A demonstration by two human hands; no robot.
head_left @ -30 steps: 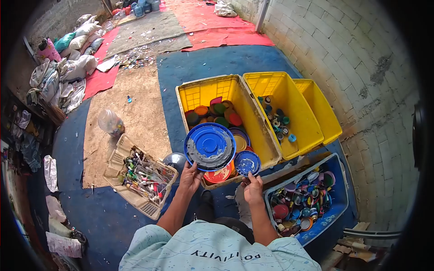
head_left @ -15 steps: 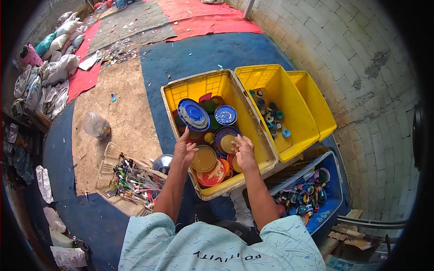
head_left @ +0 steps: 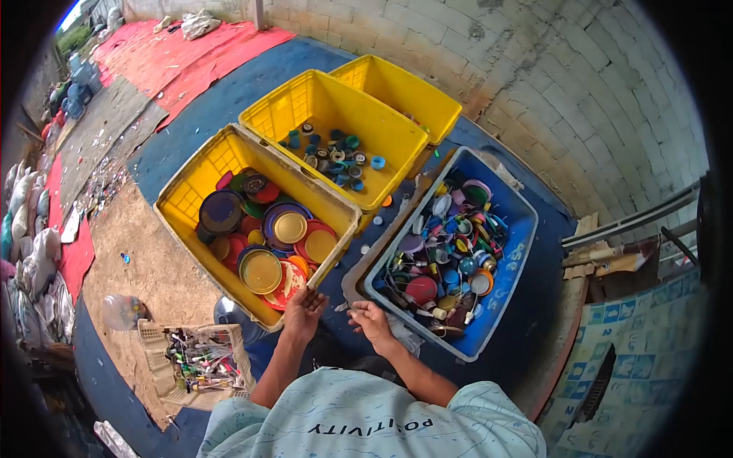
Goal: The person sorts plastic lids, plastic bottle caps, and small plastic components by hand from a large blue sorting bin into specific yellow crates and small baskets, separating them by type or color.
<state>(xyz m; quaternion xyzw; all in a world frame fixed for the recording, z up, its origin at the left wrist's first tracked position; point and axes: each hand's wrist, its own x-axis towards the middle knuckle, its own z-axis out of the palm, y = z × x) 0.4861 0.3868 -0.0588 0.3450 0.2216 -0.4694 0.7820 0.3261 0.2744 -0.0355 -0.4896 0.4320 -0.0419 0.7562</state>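
Observation:
My left hand point(head_left: 304, 311) is at the near right corner of a yellow crate point(head_left: 172, 200), palm turned up and fingers apart, holding nothing visible. Just right of it, my right hand point(head_left: 372, 324) is loosely curled with its fingertips apart and nothing visible in them. It lies between that crate and a blue bin point(head_left: 500, 305) of mixed small caps and plastic pieces. The yellow crate holds large round lids, among them a dark blue lid point(head_left: 221, 211), a gold-coloured lid point(head_left: 260, 270) and a red lid point(head_left: 289, 286) with pale smears.
A second yellow crate point(head_left: 263, 114) holds small bottle caps; a third yellow crate point(head_left: 435, 111) stands behind it. At left are a beige basket point(head_left: 156, 355) of thin plastic pieces and a clear container point(head_left: 122, 311). A block wall point(head_left: 565, 91) runs along the back right.
The view has swung right, bringing the blue bin fully into sight. Both hands have drawn back from above the lids to the crate's near corner. Two blue lids now lie differently or are covered.

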